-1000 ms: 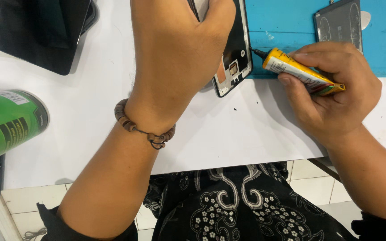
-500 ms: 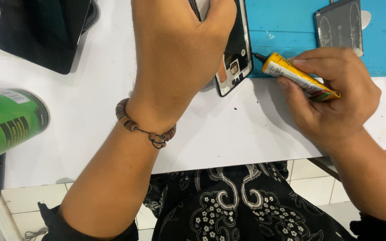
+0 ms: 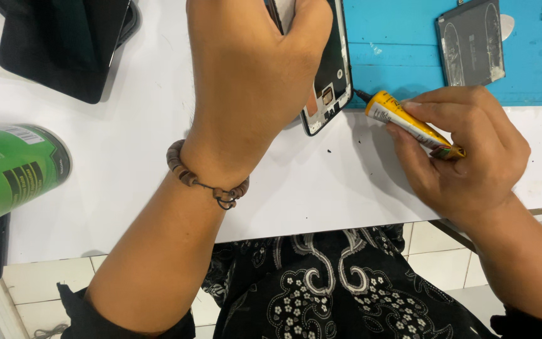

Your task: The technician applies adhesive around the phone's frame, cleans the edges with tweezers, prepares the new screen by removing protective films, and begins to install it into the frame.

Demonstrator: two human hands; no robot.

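Left hand (image 3: 252, 81) clamped over an opened phone (image 3: 334, 75), fingers wrapped around its upper part, pinning it flat where the white table (image 3: 127, 182) meets the blue mat (image 3: 403, 56), toward the far edge. Phone back exposed, dark inner frame and small parts showing at its near corner.

Right hand (image 3: 465, 157) closed around a yellow glue tube (image 3: 409, 122), thumb and fingers pinching its crimped tail, black nozzle aimed at the phone's near right corner, touching or just short of the frame; cannot tell which. No bead of glue clearly visible along the frame, too small to make out.

Judging by that: gluing looks underway at the near corner, with no sign of how much of the frame is covered, most of it hidden under the left hand. Closing up not yet done: a grey battery-like slab (image 3: 470, 44) lies apart on the mat near the far right corner.

Elsewhere: green can (image 3: 14, 169) on its side at the left edge, dark tablet (image 3: 64, 44) at the far left corner, beaded bracelet (image 3: 205, 182) on the left wrist.
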